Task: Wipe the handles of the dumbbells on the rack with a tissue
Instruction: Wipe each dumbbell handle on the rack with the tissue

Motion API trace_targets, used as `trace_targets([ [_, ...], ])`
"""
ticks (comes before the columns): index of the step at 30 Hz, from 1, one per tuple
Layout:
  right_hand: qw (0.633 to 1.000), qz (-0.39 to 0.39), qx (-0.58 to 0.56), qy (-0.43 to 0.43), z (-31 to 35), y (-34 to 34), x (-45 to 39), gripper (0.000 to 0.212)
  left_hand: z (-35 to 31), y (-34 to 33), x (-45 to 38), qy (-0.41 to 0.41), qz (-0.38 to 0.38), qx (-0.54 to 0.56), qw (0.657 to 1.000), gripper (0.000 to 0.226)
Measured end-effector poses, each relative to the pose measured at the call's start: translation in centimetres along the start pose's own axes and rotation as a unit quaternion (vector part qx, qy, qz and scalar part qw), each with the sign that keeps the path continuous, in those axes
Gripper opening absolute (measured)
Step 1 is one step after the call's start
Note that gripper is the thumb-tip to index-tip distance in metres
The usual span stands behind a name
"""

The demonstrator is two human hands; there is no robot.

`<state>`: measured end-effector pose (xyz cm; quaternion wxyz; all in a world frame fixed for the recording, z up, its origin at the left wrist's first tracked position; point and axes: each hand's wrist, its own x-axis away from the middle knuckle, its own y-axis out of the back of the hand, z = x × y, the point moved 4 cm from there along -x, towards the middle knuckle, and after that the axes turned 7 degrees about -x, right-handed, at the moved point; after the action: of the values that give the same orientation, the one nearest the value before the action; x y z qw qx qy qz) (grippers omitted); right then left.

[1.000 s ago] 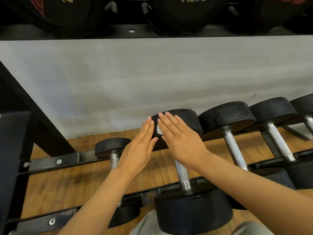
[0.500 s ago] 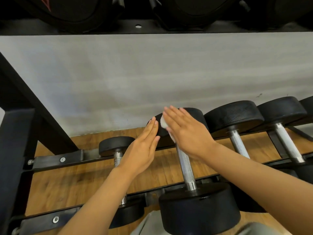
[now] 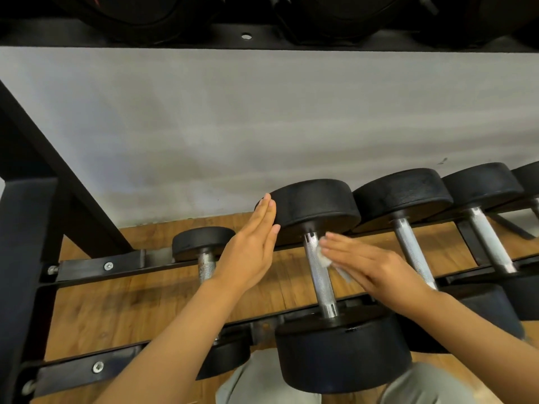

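Note:
Black dumbbells with knurled steel handles lie across the low rack (image 3: 87,266). The middle dumbbell's handle (image 3: 320,278) runs from a far head (image 3: 318,205) to a near head (image 3: 341,354). My right hand (image 3: 373,266) has straight fingers and presses a crumpled white tissue (image 3: 323,258) against the right side of that handle's upper part. My left hand (image 3: 250,252) is flat with straight fingers, its tips touching the left edge of the far head. A smaller dumbbell (image 3: 204,243) sits to the left, partly hidden by my left forearm.
Two more dumbbells (image 3: 408,237) (image 3: 484,228) lie to the right on the rack. A grey wall (image 3: 262,126) stands behind. An upper shelf (image 3: 245,36) with large dumbbells overhangs. A black rack post (image 3: 26,258) is at the left. Wooden floor shows beneath.
My right hand has come down from the far head of the middle dumbbell to its handle, bringing the tissue with it. My left hand stays at the far head.

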<state>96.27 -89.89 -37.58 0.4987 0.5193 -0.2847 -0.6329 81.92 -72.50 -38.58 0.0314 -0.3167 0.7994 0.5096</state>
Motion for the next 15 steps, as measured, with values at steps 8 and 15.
trace_targets([
  [8, 0.981, 0.108, 0.094, 0.132, -1.5, -3.3, -1.8, 0.031, -1.2, -1.0, -0.3, -0.058, -0.003, -0.062, 0.996, 0.057],
  [15, 0.967, 0.144, 0.141, 0.154, -2.5, -4.9, -3.0, 0.037, -1.1, -2.2, -0.7, -0.116, -0.008, -0.088, 0.989, 0.055],
])
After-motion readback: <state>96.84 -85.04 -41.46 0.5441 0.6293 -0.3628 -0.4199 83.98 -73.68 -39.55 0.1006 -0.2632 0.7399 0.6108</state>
